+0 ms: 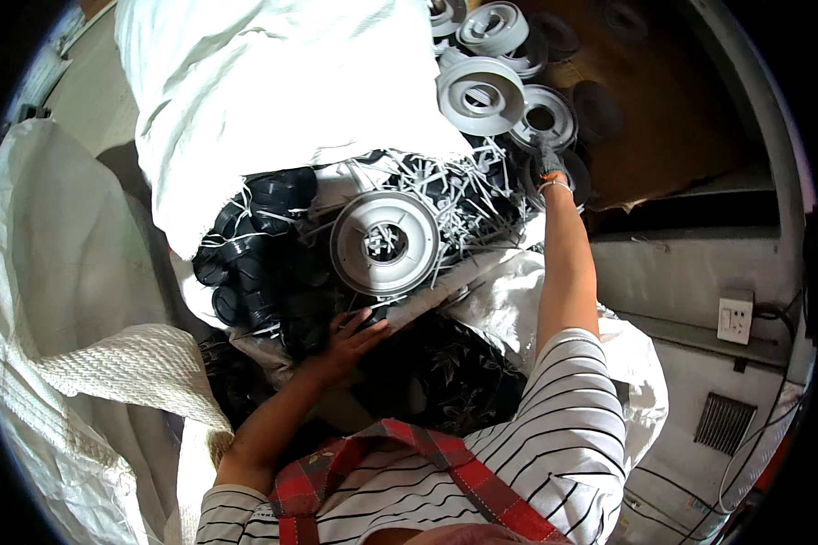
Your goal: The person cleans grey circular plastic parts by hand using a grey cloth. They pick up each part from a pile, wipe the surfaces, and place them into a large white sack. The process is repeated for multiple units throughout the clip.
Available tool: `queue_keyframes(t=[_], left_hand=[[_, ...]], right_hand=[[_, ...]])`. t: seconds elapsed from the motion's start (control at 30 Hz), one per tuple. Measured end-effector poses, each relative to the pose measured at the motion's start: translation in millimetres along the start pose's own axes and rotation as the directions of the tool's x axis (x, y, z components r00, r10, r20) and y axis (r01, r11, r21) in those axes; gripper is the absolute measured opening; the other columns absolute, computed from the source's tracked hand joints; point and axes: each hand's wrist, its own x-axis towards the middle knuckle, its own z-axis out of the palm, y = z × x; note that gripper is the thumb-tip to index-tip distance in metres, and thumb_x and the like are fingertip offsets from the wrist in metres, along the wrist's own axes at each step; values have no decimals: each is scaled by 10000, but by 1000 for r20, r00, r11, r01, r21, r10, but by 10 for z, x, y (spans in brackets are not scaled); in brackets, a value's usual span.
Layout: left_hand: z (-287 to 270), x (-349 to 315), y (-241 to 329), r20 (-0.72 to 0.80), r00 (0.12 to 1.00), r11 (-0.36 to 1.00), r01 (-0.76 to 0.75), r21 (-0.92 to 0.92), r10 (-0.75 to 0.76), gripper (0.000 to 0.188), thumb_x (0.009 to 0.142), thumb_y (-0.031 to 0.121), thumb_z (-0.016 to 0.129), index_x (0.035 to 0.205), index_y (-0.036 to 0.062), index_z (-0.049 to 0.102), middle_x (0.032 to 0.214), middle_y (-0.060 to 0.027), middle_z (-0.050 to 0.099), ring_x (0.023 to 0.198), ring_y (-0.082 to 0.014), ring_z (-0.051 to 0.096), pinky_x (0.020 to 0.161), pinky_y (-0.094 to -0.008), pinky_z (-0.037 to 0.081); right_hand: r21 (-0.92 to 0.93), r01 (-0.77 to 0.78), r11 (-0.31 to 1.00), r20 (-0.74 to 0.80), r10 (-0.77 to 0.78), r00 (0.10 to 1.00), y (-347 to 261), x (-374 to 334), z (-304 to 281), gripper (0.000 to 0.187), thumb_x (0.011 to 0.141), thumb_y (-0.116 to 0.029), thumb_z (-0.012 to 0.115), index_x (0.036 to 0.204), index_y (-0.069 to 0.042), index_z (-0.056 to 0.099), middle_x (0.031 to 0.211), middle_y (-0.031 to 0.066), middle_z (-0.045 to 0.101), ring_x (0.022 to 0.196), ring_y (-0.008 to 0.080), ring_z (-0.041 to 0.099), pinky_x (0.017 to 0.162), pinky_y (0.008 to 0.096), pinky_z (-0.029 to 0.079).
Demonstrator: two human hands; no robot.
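My right hand (551,165), in a grey glove, reaches far out to the right. Its narrowed fingers close on the near rim of a grey plastic ring (524,129) with a round central hole. Bare and with fingers spread, my left hand (351,343) rests on the near edge of the pile beside dark round parts. Just beyond it lies a pale flanged plastic disc (347,243), thin white sticks showing through its centre. Loose white plastic sticks (468,204) heap to the disc's right. Black cup-like plastic parts (245,254) are bunched on its left.
A white woven sack (282,91) covers the far side of the pile. Several more grey rings (493,29) lie at the far right on a brown surface (668,118). A big pale bag with a woven strap (123,368) stands left. A wall socket (734,321) and cables are at right.
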Motion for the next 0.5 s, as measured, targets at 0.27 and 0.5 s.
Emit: queue_keyframes(t=[0.27,0.5], left_hand=[[57,41,24,-176,984,978,-6,-209,-31,679,625,137,627,1289,140,485,1374,9,422,1318,-257,320,1029,-464,251],[-127,87,38,-136,990,967,5,-257,-42,513,788,32,511,1274,193,496,1354,40,436,1307,-229,340,1027,-465,255]], right_hand=[[521,-156,839,267,13,964,-1114,-2066,514,246,839,-269,624,978,-67,635,985,45,632,855,159,586,790,296,470],[-329,248,911,707,64,704,-1594,-3151,1210,462,814,-479,616,934,-33,628,879,101,636,835,232,596,793,332,456]])
